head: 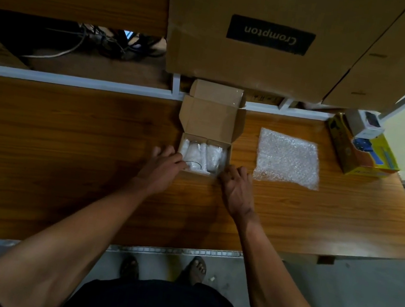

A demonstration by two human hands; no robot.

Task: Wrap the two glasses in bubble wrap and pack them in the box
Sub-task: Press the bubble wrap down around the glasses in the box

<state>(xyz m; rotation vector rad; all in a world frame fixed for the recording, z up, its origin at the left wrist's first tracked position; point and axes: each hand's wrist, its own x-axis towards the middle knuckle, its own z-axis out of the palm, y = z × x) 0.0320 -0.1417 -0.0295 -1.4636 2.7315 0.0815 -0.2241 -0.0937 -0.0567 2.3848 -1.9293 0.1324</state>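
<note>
Presently, at far left the wooden tabletop [66,130] is bare, with a tangle of cables [102,40] visible behind it in a dark recess. The left hand [164,164] reaches to the near-left corner of the small cardboard box [228,155]; its fingers are loosely spread, with the fingertips at the box's left wall and one finger touching the rim of a glass. It grips nothing that can be confirmed.

The box sits at the tabletop's centre, lid flap [211,118] open and folded back away from the person. Inside lie two glasses side by side. The left glass [194,157] shows a clear rim toward the person; the right glass [214,155] appears covered in white bubble wrap. How completely either is wrapped cannot be told.

The right hand [237,186] rests at the box's near-right corner, fingers curled and slightly spread against the outer wall, holding nothing.

Right of the box, apart from it, a flat sheet of bubble wrap [287,158] lies on the tabletop. Farther right, at the tabletop's edge, stands a yellow carton [356,157] with a small white box [367,124] on top. A large brown carton [255,36] marked "Crompton" stands behind.
</note>
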